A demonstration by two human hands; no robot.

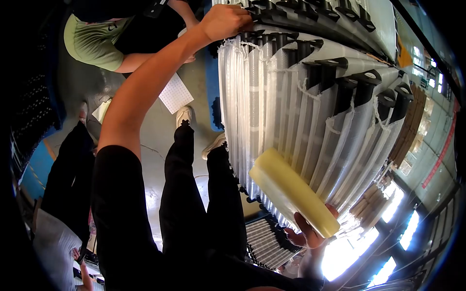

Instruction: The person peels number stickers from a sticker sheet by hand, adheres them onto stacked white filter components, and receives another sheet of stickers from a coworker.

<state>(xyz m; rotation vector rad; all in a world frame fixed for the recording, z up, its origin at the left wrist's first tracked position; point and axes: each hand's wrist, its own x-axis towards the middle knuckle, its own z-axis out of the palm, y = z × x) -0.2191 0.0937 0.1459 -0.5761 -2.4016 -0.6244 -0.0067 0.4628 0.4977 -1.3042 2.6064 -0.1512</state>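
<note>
Your right hand (307, 233) at five o'clock holds a yellow tape roll (291, 191), fingers wrapped around it. The roll touches the stack of wrapped tubes (291, 121) in the middle. Your left hand (224, 20) at twelve o'clock presses on the stack's top; its fingers are hidden, so I cannot tell how wide. Another person (97, 41) stands at eleven o'clock.

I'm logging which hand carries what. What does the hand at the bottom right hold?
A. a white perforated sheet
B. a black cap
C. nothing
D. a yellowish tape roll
D: the right hand grips a yellowish tape roll from below, in front of the wrapped bundle, while the left hand rests on the bundle's top edge.
</note>
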